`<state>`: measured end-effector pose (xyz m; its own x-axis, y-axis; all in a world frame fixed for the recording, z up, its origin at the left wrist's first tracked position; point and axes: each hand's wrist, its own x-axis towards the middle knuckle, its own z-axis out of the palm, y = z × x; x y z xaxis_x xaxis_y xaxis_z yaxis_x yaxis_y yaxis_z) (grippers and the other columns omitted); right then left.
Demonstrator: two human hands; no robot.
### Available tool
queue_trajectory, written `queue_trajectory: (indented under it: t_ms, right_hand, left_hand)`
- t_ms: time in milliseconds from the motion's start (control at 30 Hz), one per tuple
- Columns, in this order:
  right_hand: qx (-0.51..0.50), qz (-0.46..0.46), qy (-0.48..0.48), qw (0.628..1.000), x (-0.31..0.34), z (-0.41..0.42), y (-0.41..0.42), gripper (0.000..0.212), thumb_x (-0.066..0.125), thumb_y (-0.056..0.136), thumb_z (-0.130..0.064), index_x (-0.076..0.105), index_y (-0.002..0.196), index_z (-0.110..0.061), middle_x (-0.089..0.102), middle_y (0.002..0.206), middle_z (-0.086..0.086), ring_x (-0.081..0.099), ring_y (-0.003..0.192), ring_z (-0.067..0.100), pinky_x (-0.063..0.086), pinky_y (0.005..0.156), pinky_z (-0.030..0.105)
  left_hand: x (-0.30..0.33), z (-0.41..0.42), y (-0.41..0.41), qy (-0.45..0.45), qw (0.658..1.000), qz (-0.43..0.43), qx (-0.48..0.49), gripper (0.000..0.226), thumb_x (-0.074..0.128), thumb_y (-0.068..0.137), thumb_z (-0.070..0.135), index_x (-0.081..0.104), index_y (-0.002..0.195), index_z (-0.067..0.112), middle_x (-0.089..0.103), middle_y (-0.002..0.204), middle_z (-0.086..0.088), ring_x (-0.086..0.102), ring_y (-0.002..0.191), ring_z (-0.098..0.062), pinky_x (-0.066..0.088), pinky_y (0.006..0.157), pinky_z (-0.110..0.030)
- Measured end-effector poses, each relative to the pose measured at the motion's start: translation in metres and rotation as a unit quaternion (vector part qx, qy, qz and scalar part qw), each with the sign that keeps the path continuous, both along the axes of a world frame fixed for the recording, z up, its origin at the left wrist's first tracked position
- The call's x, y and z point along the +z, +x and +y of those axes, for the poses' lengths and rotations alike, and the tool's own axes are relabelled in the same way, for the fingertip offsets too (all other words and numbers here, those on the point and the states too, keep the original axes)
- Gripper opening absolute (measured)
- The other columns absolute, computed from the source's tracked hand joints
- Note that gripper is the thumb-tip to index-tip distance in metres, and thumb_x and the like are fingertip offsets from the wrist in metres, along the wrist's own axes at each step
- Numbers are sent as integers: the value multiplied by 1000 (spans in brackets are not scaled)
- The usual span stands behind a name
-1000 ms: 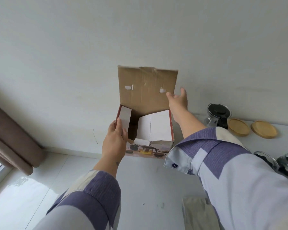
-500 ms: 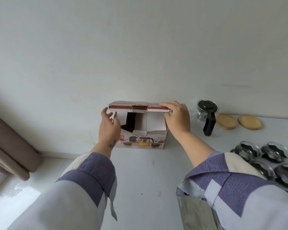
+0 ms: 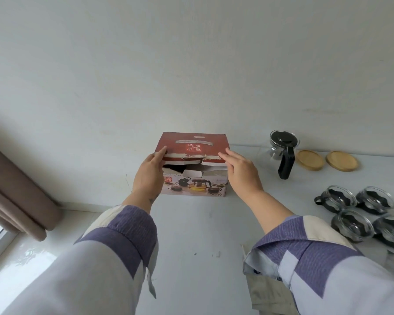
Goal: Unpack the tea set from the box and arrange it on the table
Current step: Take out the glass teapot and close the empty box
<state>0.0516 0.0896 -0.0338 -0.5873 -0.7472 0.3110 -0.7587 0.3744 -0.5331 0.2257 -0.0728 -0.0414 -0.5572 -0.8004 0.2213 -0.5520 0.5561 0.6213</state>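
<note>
White table (image 3: 191,235), plain white wall behind, brown curtain (image 3: 14,189) at the left edge. Box (image 3: 192,164) sits at the back against the wall: red cardboard lid printed 经典水具, torn front flap, tea-set photo on the front. Left hand (image 3: 149,176) grips its left front corner, fingers together on the lid edge. Right hand (image 3: 241,171) lies flat at the right corner, fingers straight and pressed together. Right of it: glass teapot (image 3: 282,153) with black lid and handle, two round wooden coasters (image 3: 309,160), four glass cups (image 3: 362,214), partly cut off.
</note>
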Motion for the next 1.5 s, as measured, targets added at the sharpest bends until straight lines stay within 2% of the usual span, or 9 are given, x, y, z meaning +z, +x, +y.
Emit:
queue_trajectory:
  t_ms: [300,433,600,767,1000,1133,1267,1400,1500]
  right_hand:
    - [-15,10,17,1000,-17,0,4,35,45,98,-12,59,128,-22,49,142,0,51,126,22,42,103,32]
    - [-16,11,5,1000,-20,-1,2,33,48,97,-10,60,125,-21,52,139,2,54,124,23,42,103,32]
    - [-10,9,-12,1000,-19,1,-1,33,49,96,-8,62,123,-21,53,137,5,55,122,25,44,105,35]
    - [-6,15,-2,1000,-19,2,-3,33,51,95,-7,63,122,-20,54,137,4,56,121,25,44,104,35]
    - [-13,2,-18,1000,-18,2,-2,31,51,94,-7,66,118,-20,55,136,6,56,120,25,45,103,37]
    - [-19,5,-19,1000,-18,2,-1,32,51,93,-6,68,116,-21,56,135,7,56,118,25,47,99,37]
    - [-20,2,-19,1000,-18,2,-1,32,50,94,-7,67,117,-22,56,135,7,55,120,25,46,101,38]
    - [-20,9,-19,1000,-17,3,-3,31,51,94,-8,68,116,-21,56,135,7,55,121,26,45,102,37]
    - [-16,17,-15,1000,-19,3,-4,31,50,94,-8,67,116,-21,56,136,7,55,122,26,45,103,37]
  left_hand:
    - [-17,-1,1,-2,999,-14,34,49,34,101,12,42,139,42,53,124,14,55,97,-13,46,68,-28]
    - [-16,0,1,-23,999,-14,45,47,37,100,12,47,136,41,58,111,15,53,86,-12,37,57,-25]
    - [-9,-4,1,-58,997,-27,50,37,34,102,30,48,135,40,62,117,14,53,89,-15,37,62,-27]
    - [-12,-2,3,-58,997,-27,34,37,36,102,32,46,137,39,61,112,12,52,84,-14,37,61,-26]
    - [-14,-5,1,14,999,42,30,33,40,101,32,56,129,36,50,114,5,48,90,-9,42,73,-28]
    - [-15,-6,3,16,998,56,21,34,41,101,22,57,130,32,45,104,6,48,89,-10,39,75,-23]
    - [-13,-6,4,24,997,68,16,33,44,100,16,59,128,26,48,101,5,49,88,-8,36,71,-9]
    - [-13,-8,5,35,995,93,9,29,50,97,17,65,122,22,51,94,4,53,85,-12,48,78,-26]
    - [-14,-6,7,-7,998,61,12,29,48,98,19,63,123,25,47,97,6,53,79,-14,48,76,-28]
